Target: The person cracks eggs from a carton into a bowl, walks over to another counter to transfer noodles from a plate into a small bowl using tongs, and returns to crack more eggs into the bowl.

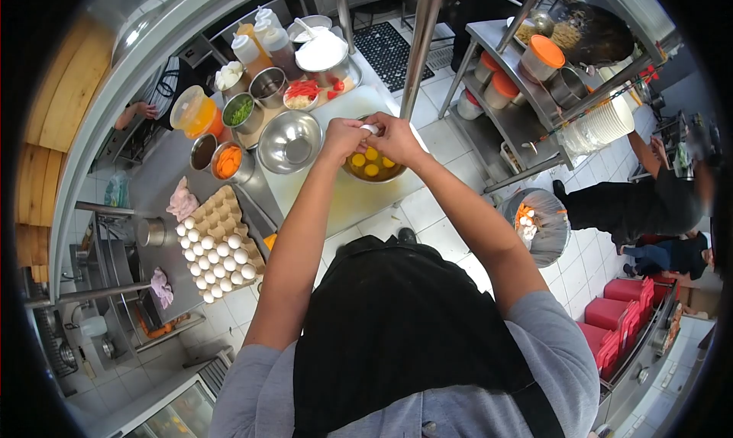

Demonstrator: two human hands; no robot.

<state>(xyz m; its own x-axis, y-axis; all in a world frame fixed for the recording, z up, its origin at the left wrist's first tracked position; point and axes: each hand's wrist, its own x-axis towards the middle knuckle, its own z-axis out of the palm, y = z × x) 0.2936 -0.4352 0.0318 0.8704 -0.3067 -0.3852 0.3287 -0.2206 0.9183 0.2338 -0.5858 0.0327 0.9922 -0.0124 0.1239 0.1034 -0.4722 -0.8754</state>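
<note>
Both of my hands meet over a metal bowl (372,177) that holds several yolks. Between their fingertips is a white egg (370,129); my left hand (345,140) grips it from one side and my right hand (397,140) from the other. Whether the shell is cracked is hard to tell. An empty steel bowl (290,142) stands beside my left hand on the pale cutting board (305,207). Farther left, a cardboard tray (221,207) carries several white eggs (219,271).
Behind the bowls stand containers of red strips (301,95), green pieces (238,110), carrots (227,162) and white powder (321,50). A metal post (421,49) rises near my right hand. A lined bin (546,239) and a person in black (634,205) are at right.
</note>
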